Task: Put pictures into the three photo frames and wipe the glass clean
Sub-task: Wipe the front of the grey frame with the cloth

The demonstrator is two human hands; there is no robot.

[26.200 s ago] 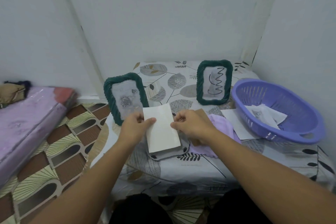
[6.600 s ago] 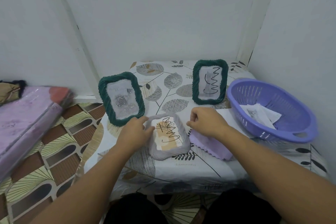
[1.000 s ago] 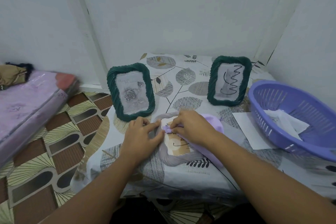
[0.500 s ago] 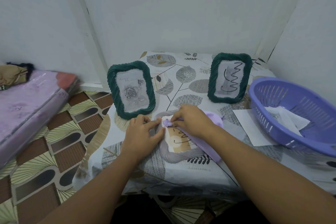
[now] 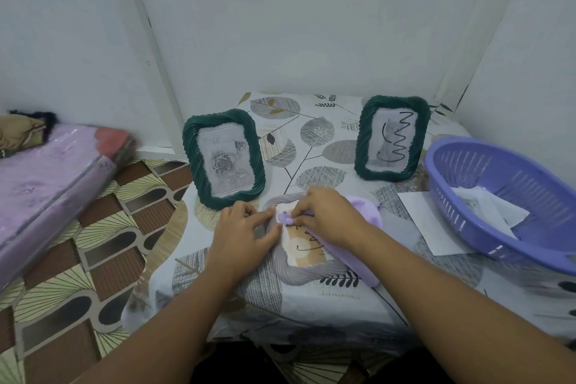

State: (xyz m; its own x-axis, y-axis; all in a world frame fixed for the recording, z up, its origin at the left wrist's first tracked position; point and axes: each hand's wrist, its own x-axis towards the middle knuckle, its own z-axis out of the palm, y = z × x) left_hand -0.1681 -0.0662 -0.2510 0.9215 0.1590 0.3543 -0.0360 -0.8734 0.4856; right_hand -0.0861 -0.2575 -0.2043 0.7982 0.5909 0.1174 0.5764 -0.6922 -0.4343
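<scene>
A grey rope-edged photo frame (image 5: 307,271) lies flat on the table in front of me, with a tan picture with black scribbles under its glass. My right hand (image 5: 327,217) pinches a lilac cloth (image 5: 364,207) and presses a bunched tip of it on the glass at the frame's top left. My left hand (image 5: 246,227) rests on the frame's left edge with its fingers loosely curled. Two dark green frames stand upright behind. The left green frame (image 5: 223,157) shows a grey rose. The right green frame (image 5: 391,137) shows a black squiggle.
A purple plastic basket (image 5: 498,196) with papers in it sits at the right. A white sheet (image 5: 427,221) lies partly under it. The table (image 5: 311,312) has a leaf-print cover and stands in a wall corner. A pink mattress (image 5: 46,184) lies on the patterned floor at the left.
In the last second my right hand has shifted the cloth slightly across the top left of the glass. Before that, a picture went into the grey frame, which was turned face up.
</scene>
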